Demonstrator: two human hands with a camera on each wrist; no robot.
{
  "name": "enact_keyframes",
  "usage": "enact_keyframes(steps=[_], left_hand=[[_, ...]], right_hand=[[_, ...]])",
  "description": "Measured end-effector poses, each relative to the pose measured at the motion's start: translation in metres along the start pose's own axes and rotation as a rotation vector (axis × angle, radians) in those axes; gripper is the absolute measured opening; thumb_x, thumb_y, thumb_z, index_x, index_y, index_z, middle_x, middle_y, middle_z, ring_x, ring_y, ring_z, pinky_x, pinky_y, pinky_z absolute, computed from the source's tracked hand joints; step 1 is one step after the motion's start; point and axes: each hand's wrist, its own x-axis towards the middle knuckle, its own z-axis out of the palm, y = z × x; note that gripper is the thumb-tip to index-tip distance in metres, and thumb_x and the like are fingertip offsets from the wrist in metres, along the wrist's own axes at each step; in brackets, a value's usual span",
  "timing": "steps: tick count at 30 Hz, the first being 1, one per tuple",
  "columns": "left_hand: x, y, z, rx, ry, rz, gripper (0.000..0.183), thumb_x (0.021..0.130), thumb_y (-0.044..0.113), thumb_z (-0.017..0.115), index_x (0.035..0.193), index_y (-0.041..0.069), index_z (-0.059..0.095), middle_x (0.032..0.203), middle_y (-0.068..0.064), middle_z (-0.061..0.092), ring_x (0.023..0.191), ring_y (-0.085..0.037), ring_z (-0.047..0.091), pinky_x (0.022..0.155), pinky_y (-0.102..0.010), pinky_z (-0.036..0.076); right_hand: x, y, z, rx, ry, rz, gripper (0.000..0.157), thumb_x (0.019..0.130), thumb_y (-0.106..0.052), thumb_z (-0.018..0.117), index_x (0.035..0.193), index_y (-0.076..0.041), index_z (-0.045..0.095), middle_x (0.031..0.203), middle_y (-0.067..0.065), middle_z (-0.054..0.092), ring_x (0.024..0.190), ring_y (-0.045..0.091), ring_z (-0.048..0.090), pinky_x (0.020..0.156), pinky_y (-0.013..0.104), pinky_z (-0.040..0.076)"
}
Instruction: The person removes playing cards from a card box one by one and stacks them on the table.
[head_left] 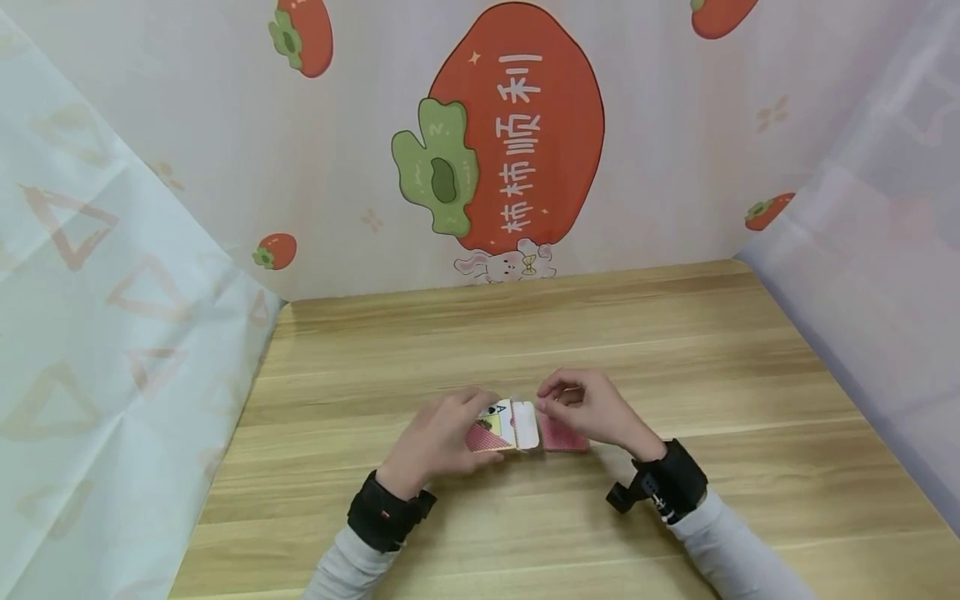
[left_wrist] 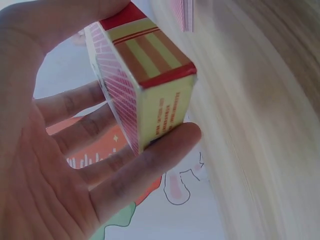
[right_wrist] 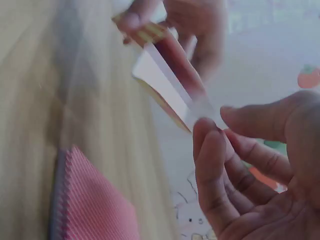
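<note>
My left hand [head_left: 442, 433] grips a playing-card box [head_left: 491, 429], thumb on one side and fingers on the other. An ace is printed on the box's face, and its white end flap [head_left: 527, 425] stands folded out to the right. The left wrist view shows the box's striped side and yellow end. My right hand [head_left: 588, 404] hovers beside the flap with bent fingers, its fingertips [right_wrist: 205, 127] right at the flap's edge; I cannot tell whether they pinch it. Below that hand, a deck of red-backed cards [head_left: 562, 437] lies on the table, partly covered by it.
The wood-grain table [head_left: 637, 333] meets a printed curtain [head_left: 637, 167] with persimmon pictures at the back. Pale cloth [head_left: 112, 292] hangs on the left side, and more cloth [head_left: 885, 250] hangs on the right. Black straps with cameras sit on both wrists.
</note>
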Motion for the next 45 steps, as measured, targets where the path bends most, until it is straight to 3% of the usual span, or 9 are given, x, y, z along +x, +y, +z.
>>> enact_keyframes(steps=[8,15,22,28,35,39,45], left_hand=[[0.002,0.003,0.005,-0.013,0.023,0.057,0.070,0.073,0.052,0.084,0.129,0.019,0.060,0.118,0.003,0.066,0.097,-0.009,0.063,0.078,-0.029,0.054],[0.004,0.005,0.006,-0.015,0.023,0.075,0.069,0.073,0.051,0.085,0.129,0.019,0.060,0.115,0.005,0.066,0.091,-0.006,0.061,0.073,-0.026,0.052],[0.004,0.008,0.008,-0.034,0.029,0.096,0.070,0.072,0.048,0.086,0.128,0.016,0.060,0.115,0.002,0.066,0.091,-0.009,0.063,0.075,-0.027,0.053],[0.004,0.006,0.011,-0.021,0.020,0.084,0.070,0.073,0.049,0.085,0.130,0.016,0.060,0.118,0.002,0.066,0.095,-0.010,0.063,0.078,-0.028,0.054],[0.004,0.003,0.010,-0.007,-0.002,0.048,0.071,0.073,0.050,0.085,0.130,0.017,0.059,0.119,0.002,0.066,0.097,-0.010,0.063,0.079,-0.029,0.054],[0.004,0.002,0.008,-0.001,-0.017,0.020,0.070,0.073,0.050,0.084,0.130,0.019,0.058,0.121,0.003,0.065,0.097,-0.009,0.063,0.079,-0.029,0.054],[0.002,-0.002,0.005,-0.019,-0.020,-0.015,0.072,0.073,0.048,0.086,0.132,0.018,0.058,0.126,0.000,0.065,0.106,-0.013,0.064,0.085,-0.032,0.054]], right_hand=[[0.001,0.009,0.016,0.098,-0.101,-0.026,0.018,0.085,-0.017,0.081,0.095,-0.010,0.066,0.089,0.005,0.067,0.077,0.020,0.068,0.070,0.031,0.058],[0.000,0.012,0.022,0.073,-0.095,-0.021,0.023,0.083,-0.015,0.082,0.096,-0.012,0.063,0.083,0.002,0.066,0.069,0.019,0.066,0.064,0.031,0.056],[-0.001,0.014,0.027,0.066,-0.090,-0.037,0.026,0.082,-0.008,0.080,0.099,-0.009,0.061,0.084,0.003,0.066,0.072,0.017,0.066,0.065,0.030,0.056],[0.000,0.015,0.027,0.042,-0.082,-0.030,0.026,0.083,-0.011,0.081,0.100,-0.008,0.062,0.083,0.003,0.067,0.074,0.019,0.067,0.068,0.031,0.056],[0.000,0.015,0.023,0.064,-0.106,0.067,0.024,0.084,-0.020,0.082,0.097,-0.011,0.063,0.080,0.000,0.070,0.072,0.018,0.068,0.071,0.032,0.057],[0.000,0.015,0.019,0.104,-0.134,0.141,0.021,0.085,-0.024,0.080,0.093,-0.010,0.067,0.081,0.002,0.072,0.071,0.020,0.070,0.065,0.032,0.056],[0.000,0.013,0.012,0.134,-0.134,0.174,0.018,0.088,-0.021,0.078,0.093,-0.007,0.068,0.084,0.007,0.072,0.074,0.022,0.071,0.065,0.032,0.055]])
